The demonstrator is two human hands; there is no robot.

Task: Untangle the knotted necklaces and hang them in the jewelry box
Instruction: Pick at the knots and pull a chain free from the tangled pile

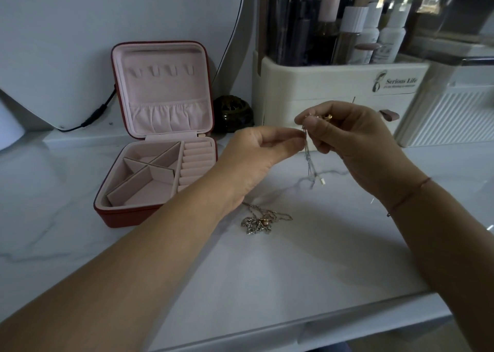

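We're mid-untangle here, nothing hung yet. Both hands are up over the marble counter [267, 266] working on a thin silver chain [308, 159]. The right hand [355, 143] has its thumb and fingers pressed together around the top of the bunch, where something gold peeks out, and the left hand [256, 156] is pinching a strand right next to it, thumb against fingertip. The rest of the chain dangles straight down in several doubled strands with a small white clasp or tag at the bottom, just clear of the counter as far as we can judge.

A second clump [258, 222], silvery with a pinkish bead in it, sits on the counter just below the left wrist, untouched. The jewelry box [157, 143] is open to the left, lid propped upright, and the 4 little hooks [161, 70] in the lid are all bare.

Next move, we'd say: tease that pinched strand sideways out of the bunch, gently, since links this fine will cinch tighter if yanked.

Hard to make out: the actual knot is buried between the fingertips, so we can't tell whether that's 1 necklace or 2 up there. The gold bit is too small to identify.
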